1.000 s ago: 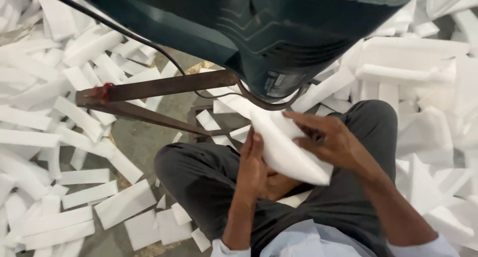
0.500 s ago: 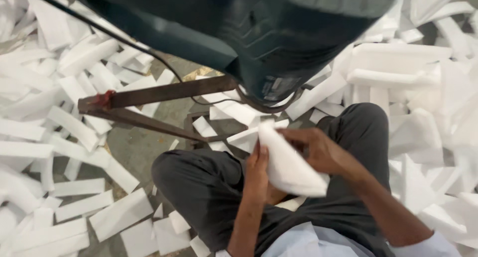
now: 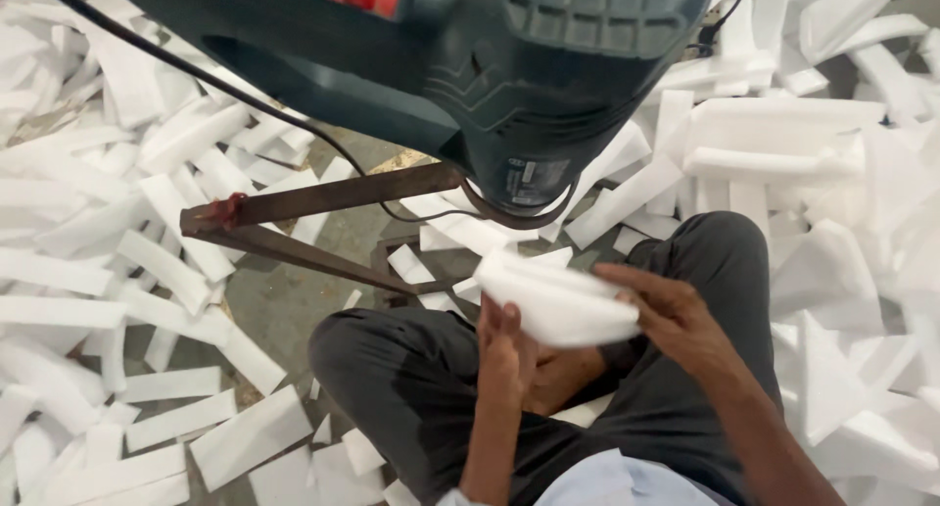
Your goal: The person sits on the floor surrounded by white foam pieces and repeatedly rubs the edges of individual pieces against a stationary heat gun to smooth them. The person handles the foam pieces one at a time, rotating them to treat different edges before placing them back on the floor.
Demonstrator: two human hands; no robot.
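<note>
Grasping white foam piece (image 3: 555, 305): left hand (image 3: 506, 354) beneath, right hand (image 3: 676, 320) clasping end.

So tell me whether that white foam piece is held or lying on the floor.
Held: the white foam piece is up between left hand and right hand, above the lap.

1. The person sits on the floor (image 3: 294, 310) with legs crossed, and both hands are over the lap.
2. The left hand (image 3: 504, 354) is under the near left end of a foam piece (image 3: 558, 305).
3. The right hand (image 3: 676, 315) touches the right end of that foam piece.
4. A big machine (image 3: 470, 65) hangs above and in front of the hands.
5. A cable (image 3: 245, 99) runs from the far left to the machine.
6. Two metal bars (image 3: 313, 227) lie on the floor left of the hands, under the machine.
7. Foam strips (image 3: 117, 271) lie all over the floor, left and right of the legs.
</note>
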